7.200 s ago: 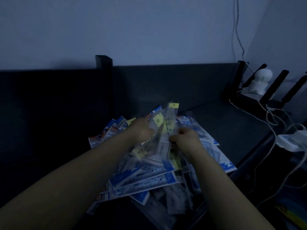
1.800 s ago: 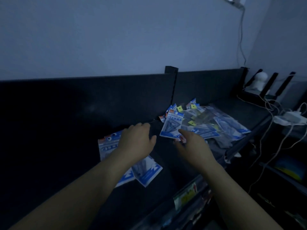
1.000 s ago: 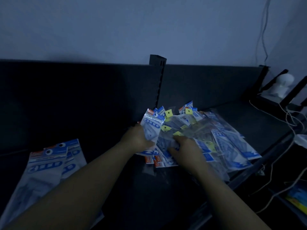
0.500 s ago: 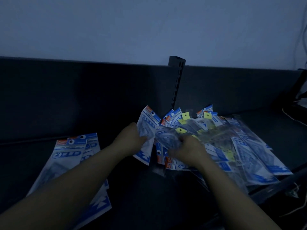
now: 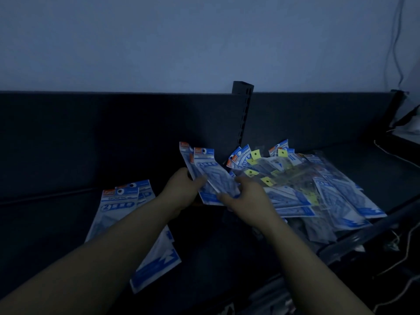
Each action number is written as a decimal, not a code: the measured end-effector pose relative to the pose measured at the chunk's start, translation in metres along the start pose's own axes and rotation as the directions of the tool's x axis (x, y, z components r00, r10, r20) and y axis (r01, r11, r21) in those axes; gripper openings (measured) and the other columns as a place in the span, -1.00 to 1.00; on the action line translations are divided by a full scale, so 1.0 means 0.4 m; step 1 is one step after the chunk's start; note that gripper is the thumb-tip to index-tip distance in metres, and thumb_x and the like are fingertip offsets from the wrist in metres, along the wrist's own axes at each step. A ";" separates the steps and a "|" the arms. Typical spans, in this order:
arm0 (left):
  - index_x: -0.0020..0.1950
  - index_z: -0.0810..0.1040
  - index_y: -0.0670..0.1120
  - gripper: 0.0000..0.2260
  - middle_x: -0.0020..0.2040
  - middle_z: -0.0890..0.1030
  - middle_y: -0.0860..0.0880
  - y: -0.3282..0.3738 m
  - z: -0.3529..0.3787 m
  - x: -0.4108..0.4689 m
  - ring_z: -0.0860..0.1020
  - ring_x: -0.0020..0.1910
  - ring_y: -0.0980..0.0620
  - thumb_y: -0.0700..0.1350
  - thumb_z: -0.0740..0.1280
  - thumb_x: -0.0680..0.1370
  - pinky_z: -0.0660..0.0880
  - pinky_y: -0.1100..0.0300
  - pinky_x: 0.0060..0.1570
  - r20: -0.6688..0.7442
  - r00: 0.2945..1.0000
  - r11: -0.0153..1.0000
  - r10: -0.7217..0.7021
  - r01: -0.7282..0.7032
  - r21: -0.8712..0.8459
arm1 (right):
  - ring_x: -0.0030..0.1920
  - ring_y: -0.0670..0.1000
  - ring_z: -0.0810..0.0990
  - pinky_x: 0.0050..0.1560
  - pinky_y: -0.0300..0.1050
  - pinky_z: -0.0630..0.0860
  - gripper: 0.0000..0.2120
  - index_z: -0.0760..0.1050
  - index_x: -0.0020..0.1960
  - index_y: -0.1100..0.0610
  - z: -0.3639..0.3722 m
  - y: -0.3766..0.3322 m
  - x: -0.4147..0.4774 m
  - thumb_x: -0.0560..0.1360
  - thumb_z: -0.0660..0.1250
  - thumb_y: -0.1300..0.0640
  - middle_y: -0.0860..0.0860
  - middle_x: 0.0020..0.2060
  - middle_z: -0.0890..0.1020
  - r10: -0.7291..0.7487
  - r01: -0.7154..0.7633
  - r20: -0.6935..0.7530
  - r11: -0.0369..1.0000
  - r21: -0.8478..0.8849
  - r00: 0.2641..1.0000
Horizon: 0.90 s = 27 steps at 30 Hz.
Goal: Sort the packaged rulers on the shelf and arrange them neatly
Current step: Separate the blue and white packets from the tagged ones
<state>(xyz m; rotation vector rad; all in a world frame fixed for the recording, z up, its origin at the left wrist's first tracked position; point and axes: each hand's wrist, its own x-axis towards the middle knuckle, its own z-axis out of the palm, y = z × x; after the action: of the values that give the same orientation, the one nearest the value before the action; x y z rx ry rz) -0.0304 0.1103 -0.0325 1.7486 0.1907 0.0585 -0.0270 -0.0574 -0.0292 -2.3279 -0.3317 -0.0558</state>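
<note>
Wall (image 5: 204, 42), pale and bare, fills the upper half of a very dim view, with a cable (image 5: 396, 42) hanging at its far right. Below it runs a dark shelf (image 5: 45, 223) with a low back panel (image 5: 91, 137) and a slotted upright post (image 5: 242, 114) near the middle.

To the right of the post, a loose heap of packaged rulers (image 5: 318, 189) sprawls across the shelf to its front edge: overlapping clear bags with blue-and-white cards, lying at many angles. To the left, well apart from the heap, a small sorted stack (image 5: 118, 208) of matching blue packets lies flat, partly hidden under the left forearm.

Between the two piles, lifted above the shelf, are the held packets (image 5: 211, 176), two or so of the blue kind, fanned slightly. The left hand (image 5: 181, 192) is clamped on their left edge, and the right hand (image 5: 247, 198) pinches their lower right corner. A few small yellow tags (image 5: 255, 154) dot the top of the heap.

The step in hand looks like pulling matching packets out of the heap. Next, they likely need squaring together and laying on the left pile, edges aligned. Most of the heap remains unsorted.
</note>
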 end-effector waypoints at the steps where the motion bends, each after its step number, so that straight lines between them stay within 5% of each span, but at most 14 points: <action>1: -0.09 0.52 -0.03 -0.95 -0.07 0.63 -0.03 0.005 -0.013 -0.010 0.61 -0.04 -0.04 -0.14 0.33 0.57 0.57 0.00 0.05 -0.013 1.000 1.000 0.016 -0.016 0.008 | -0.08 -0.02 0.54 -0.09 -0.04 0.54 -0.52 0.41 0.26 0.13 0.004 -0.013 -0.005 0.44 0.42 -0.06 -0.06 -0.06 0.49 -0.016 0.016 0.001 1.000 0.007 1.000; 7: -0.13 0.53 -0.07 -0.88 -0.16 0.63 -0.07 -0.003 -0.148 -0.081 0.59 -0.26 0.01 -0.10 0.31 0.59 0.51 0.21 -0.39 -0.097 0.995 0.995 -0.030 0.039 0.095 | -0.10 -0.13 0.53 -0.17 -0.25 0.44 -0.50 0.39 0.29 0.02 0.066 -0.088 -0.023 0.42 0.45 -0.05 -0.16 -0.09 0.51 -0.139 0.136 0.089 0.990 0.034 0.986; 11: -0.27 0.50 -0.09 -0.76 -0.33 0.56 -0.01 -0.032 -0.244 -0.143 0.50 -0.40 0.12 -0.05 0.32 0.58 0.36 0.37 -0.56 -0.188 0.982 0.954 0.003 0.053 0.295 | -0.01 -0.08 0.44 -0.07 -0.18 0.41 -0.38 0.32 0.39 0.07 0.128 -0.133 -0.027 0.43 0.43 -0.09 0.00 0.17 0.52 -0.160 0.174 0.198 0.983 -0.056 0.967; 14: -0.26 0.55 -0.10 -0.74 -0.32 0.59 -0.01 -0.067 -0.291 -0.176 0.56 -0.35 0.06 0.02 0.32 0.56 0.40 0.26 -0.43 -0.239 0.970 0.876 0.039 0.082 0.475 | -0.06 -0.11 0.44 -0.09 -0.22 0.43 -0.46 0.36 0.33 0.09 0.171 -0.157 -0.038 0.44 0.42 -0.05 0.01 0.20 0.54 -0.174 0.192 0.259 0.981 -0.043 0.950; 20: 0.13 0.51 -0.03 -0.73 0.04 0.59 -0.01 -0.113 -0.321 -0.214 0.54 -0.06 0.02 0.11 0.27 0.55 0.35 0.21 -0.29 -0.280 0.936 0.575 0.211 0.113 0.810 | -0.02 -0.02 0.48 -0.15 -0.19 0.40 -0.56 0.42 0.19 0.04 0.210 -0.166 -0.058 0.40 0.42 -0.09 0.01 0.07 0.51 -0.187 0.230 0.276 0.964 -0.133 0.943; 22: 0.17 0.50 -0.06 -0.69 0.09 0.55 -0.08 -0.114 -0.317 -0.209 0.49 0.02 -0.06 0.11 0.28 0.54 0.36 0.17 -0.20 -0.284 0.918 0.505 0.275 0.114 0.856 | 0.06 0.00 0.47 -0.09 -0.21 0.38 -0.49 0.40 0.28 0.01 0.197 -0.162 -0.063 0.41 0.41 -0.13 0.02 0.12 0.44 -0.160 0.204 0.264 0.967 -0.152 0.951; 27: 0.26 0.48 -0.09 -0.64 0.19 0.53 -0.09 -0.061 -0.241 -0.174 0.46 0.15 -0.08 0.09 0.25 0.56 0.44 0.13 0.00 -0.195 0.934 0.541 0.299 0.002 0.841 | 0.23 0.03 0.47 0.16 -0.15 0.40 -0.46 0.39 0.38 0.07 0.112 -0.119 -0.060 0.47 0.36 -0.13 0.04 0.28 0.44 -0.156 0.185 0.142 0.958 -0.218 0.978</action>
<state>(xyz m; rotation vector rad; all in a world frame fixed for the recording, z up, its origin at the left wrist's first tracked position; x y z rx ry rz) -0.1153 0.1970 -0.0338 2.7342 0.3409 0.4539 -0.0651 0.0008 -0.0310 -2.5328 -0.6178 -0.0362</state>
